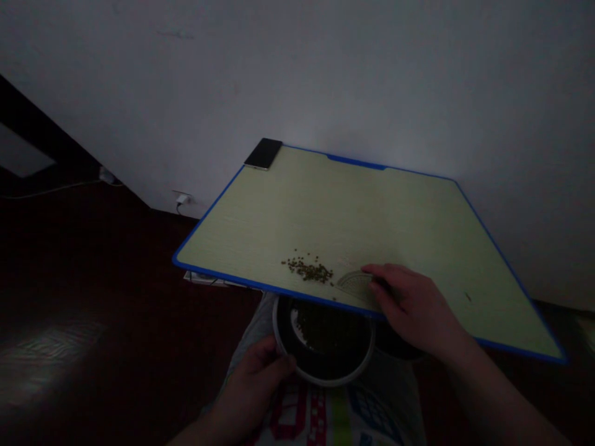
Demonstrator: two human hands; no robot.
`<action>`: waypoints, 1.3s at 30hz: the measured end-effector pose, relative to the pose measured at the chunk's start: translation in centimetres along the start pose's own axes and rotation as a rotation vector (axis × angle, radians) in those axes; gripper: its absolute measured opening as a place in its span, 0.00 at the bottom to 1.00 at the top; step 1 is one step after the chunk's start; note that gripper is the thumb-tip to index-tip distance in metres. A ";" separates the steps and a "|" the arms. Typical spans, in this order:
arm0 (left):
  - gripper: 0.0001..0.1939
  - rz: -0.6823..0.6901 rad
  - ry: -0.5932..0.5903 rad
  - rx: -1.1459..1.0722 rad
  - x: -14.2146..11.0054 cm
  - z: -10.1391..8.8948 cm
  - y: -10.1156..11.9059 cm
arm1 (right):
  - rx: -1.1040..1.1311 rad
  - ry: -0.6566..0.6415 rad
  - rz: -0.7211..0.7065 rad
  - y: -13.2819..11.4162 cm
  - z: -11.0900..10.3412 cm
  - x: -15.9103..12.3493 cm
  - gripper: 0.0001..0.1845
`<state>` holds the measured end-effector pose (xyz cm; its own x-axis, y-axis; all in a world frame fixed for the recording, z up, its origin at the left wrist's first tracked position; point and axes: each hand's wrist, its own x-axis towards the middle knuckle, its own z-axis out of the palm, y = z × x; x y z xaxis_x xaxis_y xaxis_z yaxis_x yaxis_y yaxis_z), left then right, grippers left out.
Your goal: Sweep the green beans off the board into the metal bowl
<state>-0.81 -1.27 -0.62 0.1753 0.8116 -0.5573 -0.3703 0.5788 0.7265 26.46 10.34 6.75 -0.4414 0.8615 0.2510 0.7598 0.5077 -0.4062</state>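
A small pile of dark green beans (310, 269) lies on the pale green lap table (353, 210) near its front blue edge. My right hand (411, 303) rests on the tabletop and holds a clear plastic protractor (356, 285) just right of the beans. Under the table's front edge, my left hand (255, 381) grips the rim of a dark round bowl (324, 347), which has more beans inside. The bowl sits over my lap.
A black phone (263, 153) lies on the table's far left corner. A white wall stands behind the table. A plug and cable (182, 201) sit at the wall base, left. The dark floor spreads to the left. Patterned cloth (334, 415) covers my lap.
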 end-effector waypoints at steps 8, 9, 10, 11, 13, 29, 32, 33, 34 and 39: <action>0.11 0.000 -0.007 0.030 -0.3 0.0 0.1 | -0.011 0.010 -0.031 -0.2 0.3 0.8 0.18; 0.10 -0.003 0.000 0.028 -0.3 0.0 0.0 | -0.013 0.008 -0.034 -0.2 0.2 0.9 0.18; 0.10 -0.003 0.008 0.029 -0.3 -0.1 0.0 | -0.013 0.003 -0.035 -0.2 0.2 1.0 0.18; 0.09 0.000 0.014 0.034 -0.3 -0.1 0.0 | -0.011 -0.004 -0.037 -0.2 0.2 1.0 0.18; 0.10 0.003 0.010 0.033 -0.3 0.0 0.1 | 0.000 -0.022 -0.044 -0.3 0.0 1.0 0.18; 0.12 -0.020 -0.006 0.024 -0.2 0.4 0.4 | 0.110 -0.065 -0.167 -0.5 0.7 1.3 0.18; 0.11 -0.012 -0.017 0.022 -0.2 0.5 0.5 | 0.122 -0.071 -0.179 -0.7 0.6 1.1 0.17; 0.11 -0.011 -0.025 0.018 -0.2 0.5 0.5 | 0.125 -0.069 -0.180 -0.7 0.5 1.0 0.17; 0.11 -0.010 -0.031 0.014 -0.2 0.5 0.4 | 0.129 -0.066 -0.178 -0.7 0.4 0.9 0.17; 0.10 -0.019 -0.007 0.023 0.0 0.1 0.0 | 0.146 -0.053 -0.180 -0.6 0.1 0.4 0.16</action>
<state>-0.71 -1.24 -0.59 0.1885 0.8012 -0.5679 -0.3462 0.5954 0.7250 25.79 10.37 6.94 -0.5908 0.7546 0.2856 0.5911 0.6457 -0.4834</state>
